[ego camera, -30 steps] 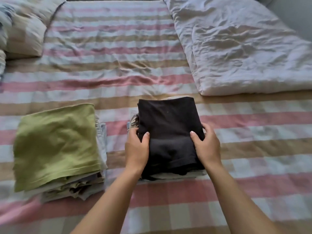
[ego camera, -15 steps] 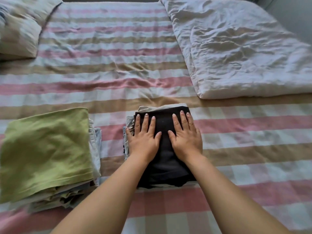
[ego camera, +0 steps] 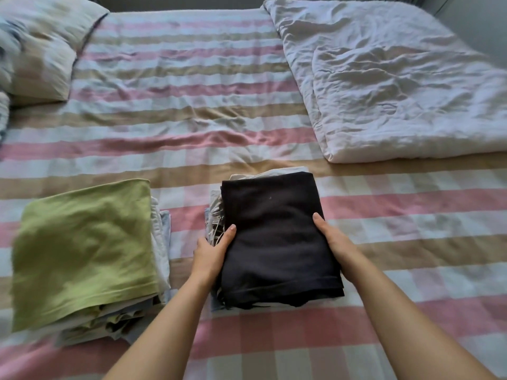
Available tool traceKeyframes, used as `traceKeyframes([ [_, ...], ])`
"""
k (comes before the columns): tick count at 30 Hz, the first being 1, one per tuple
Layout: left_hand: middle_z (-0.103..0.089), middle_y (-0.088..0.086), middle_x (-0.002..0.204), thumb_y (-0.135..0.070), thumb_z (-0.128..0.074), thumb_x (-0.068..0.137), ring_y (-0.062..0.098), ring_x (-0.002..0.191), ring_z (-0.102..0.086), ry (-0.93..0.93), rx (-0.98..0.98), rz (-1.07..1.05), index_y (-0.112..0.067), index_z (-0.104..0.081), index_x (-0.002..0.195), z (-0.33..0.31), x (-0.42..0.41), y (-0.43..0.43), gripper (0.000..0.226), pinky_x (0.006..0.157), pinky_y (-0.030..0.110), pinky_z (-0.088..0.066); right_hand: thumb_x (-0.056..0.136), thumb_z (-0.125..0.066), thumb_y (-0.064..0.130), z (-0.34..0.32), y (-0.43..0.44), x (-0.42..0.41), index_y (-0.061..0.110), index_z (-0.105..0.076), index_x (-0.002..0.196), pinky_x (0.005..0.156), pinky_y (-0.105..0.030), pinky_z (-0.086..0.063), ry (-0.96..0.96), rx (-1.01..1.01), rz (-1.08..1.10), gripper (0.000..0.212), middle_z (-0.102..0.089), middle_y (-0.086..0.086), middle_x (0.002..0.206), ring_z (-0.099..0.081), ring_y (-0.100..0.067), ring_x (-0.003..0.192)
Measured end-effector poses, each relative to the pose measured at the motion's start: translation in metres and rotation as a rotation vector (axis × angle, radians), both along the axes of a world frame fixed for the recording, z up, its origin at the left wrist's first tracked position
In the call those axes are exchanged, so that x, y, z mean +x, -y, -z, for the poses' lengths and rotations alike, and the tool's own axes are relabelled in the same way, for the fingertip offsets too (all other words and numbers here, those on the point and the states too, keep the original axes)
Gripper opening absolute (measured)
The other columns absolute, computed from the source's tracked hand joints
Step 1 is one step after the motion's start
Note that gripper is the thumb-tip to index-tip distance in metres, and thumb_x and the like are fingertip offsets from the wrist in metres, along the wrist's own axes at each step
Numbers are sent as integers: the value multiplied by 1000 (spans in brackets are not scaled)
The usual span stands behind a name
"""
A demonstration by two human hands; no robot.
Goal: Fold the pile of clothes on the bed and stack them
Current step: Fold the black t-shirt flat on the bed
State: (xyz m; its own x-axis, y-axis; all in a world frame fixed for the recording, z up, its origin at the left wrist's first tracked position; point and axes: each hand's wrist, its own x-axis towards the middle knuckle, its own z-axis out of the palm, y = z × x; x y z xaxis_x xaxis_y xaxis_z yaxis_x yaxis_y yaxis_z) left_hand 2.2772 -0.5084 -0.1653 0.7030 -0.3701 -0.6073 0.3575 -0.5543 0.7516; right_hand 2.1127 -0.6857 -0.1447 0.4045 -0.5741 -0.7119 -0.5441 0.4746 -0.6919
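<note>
Together, the left hand (ego camera: 210, 253) and right hand (ego camera: 335, 242) gripped opposite sides of the folded black garment (ego camera: 274, 231), thumbs on top, fingers underneath.

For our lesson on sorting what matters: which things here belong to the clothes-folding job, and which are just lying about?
Part of the job: black garment, gripped at its sides by the left hand and right hand; folded clothes under it; green-topped pile.
Just lying about: pillow; white duvet; striped sheet.
</note>
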Motion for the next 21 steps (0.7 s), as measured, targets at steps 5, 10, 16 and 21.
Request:
traceKeyframes([
  [5, -68, 8, 109, -67, -74, 52, 23, 101, -63, -67, -71, 32, -13, -62, 115, 11, 5, -1, 84, 95, 37, -48, 72, -57, 66, 13, -6, 1, 18, -67, 102, 84, -35, -52, 88, 146, 22, 58, -73, -4, 98, -69, -21, 91],
  [10, -73, -3, 96, -47, -69, 68, 11, 88, -69, -154, -230, 106, -18, -64, 107, 10, 6, -4, 49, 67, 17, -53, 64, -65, 62, 15, -5, 0, 13, -67, 105, 86, -36, -51, 164, 211, -39, 64, -72, -8, 102, -69, -23, 93],
  [16, -73, 1, 99, -41, -71, 63, 16, 90, -69, -248, -345, 79, -17, -61, 110, 0, -8, -13, 54, 63, 19, -54, 61, -67, 61, 9, -11, -6, 13, -57, 122, 97, -40, -47, 173, 85, -121, 78, -69, -8, 110, -66, -25, 100],
  [21, -70, 0, 108, -29, -69, 68, 15, 98, -67, -232, -377, 39, -15, -57, 119, -5, -36, -44, 54, 72, 18, -55, 51, -66, 70, -3, -35, -23, 16, -53, 125, 99, -36, -46, 126, -97, -220, 92, -66, 0, 114, -63, -15, 103],
])
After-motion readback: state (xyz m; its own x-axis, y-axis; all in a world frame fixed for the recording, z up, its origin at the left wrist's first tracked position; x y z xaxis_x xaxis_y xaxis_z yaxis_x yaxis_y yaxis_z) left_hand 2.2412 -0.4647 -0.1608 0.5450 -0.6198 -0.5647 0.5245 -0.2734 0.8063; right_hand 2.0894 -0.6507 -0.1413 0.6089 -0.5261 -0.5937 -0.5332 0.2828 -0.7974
